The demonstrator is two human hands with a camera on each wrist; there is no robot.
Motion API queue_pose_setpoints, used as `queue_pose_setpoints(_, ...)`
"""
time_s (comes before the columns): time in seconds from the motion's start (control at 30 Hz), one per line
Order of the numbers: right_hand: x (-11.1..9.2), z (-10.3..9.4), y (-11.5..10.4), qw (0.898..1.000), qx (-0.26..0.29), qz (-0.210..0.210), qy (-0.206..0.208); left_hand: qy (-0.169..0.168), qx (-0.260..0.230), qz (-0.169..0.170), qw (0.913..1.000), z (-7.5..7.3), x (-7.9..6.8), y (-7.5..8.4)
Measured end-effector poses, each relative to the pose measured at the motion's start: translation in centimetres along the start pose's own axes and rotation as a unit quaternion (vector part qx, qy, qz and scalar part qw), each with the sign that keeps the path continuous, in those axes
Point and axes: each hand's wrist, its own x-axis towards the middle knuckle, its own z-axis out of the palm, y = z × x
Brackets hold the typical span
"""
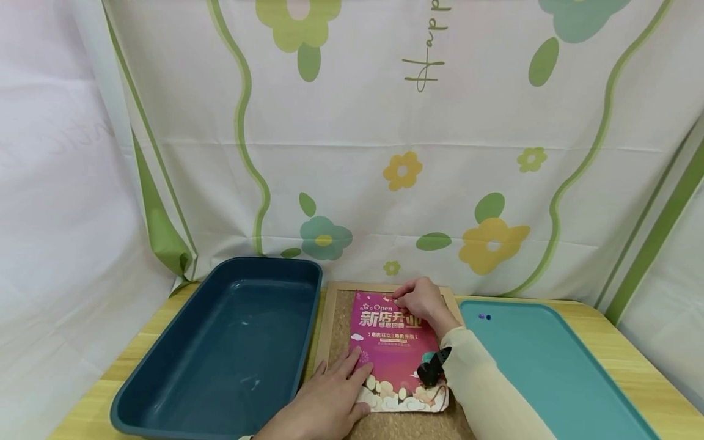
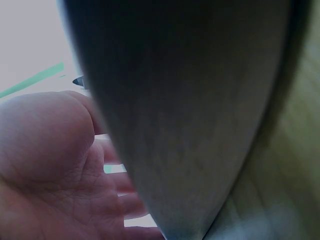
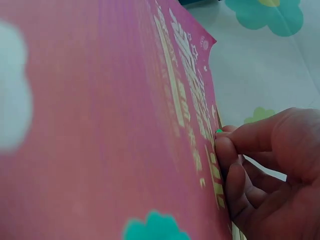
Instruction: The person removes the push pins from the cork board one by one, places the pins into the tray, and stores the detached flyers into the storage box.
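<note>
Fingers (image 3: 256, 136) of the right hand (image 1: 423, 304) pinch a tiny green piece (image 3: 218, 131) at the poster (image 1: 385, 360).
Left hand (image 1: 331, 397) lies spread, lower centre; if it slips, the poster could skew.

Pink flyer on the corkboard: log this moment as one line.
right hand: pinches small green item at top of flyer | left hand: rests on flyer's lower left | flyer: on corkboard

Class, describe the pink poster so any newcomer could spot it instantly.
Between the dark blue tray and the turquoise tray is a wood-framed cork board. The pink poster lies on it. Unlike the plain trays and cork, it bears the word "Open".
</note>
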Motion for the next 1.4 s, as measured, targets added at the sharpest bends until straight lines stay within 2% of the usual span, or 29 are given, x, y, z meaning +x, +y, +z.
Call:
queue_pose_setpoints(0.53, -0.48, -0.26, -0.44, 0.999, -0.019, 0.035, 0.018, -0.006, 0.004, 0.009, 0.9999, -0.22, 0.22, 0.20)
queue_pose_setpoints(0.83, -0.77, -0.18, -0.37, 0.999, -0.027, 0.030, 0.025, -0.008, 0.004, 0.010, 0.9999, -0.33, 0.16, 0.12)
queue_pose_setpoints(1.4, -0.76, 0.13, 0.05, 1.000, -0.023, 0.008, 0.007, -0.013, 0.002, 0.005, 0.9999, -0.22, 0.12, 0.00)
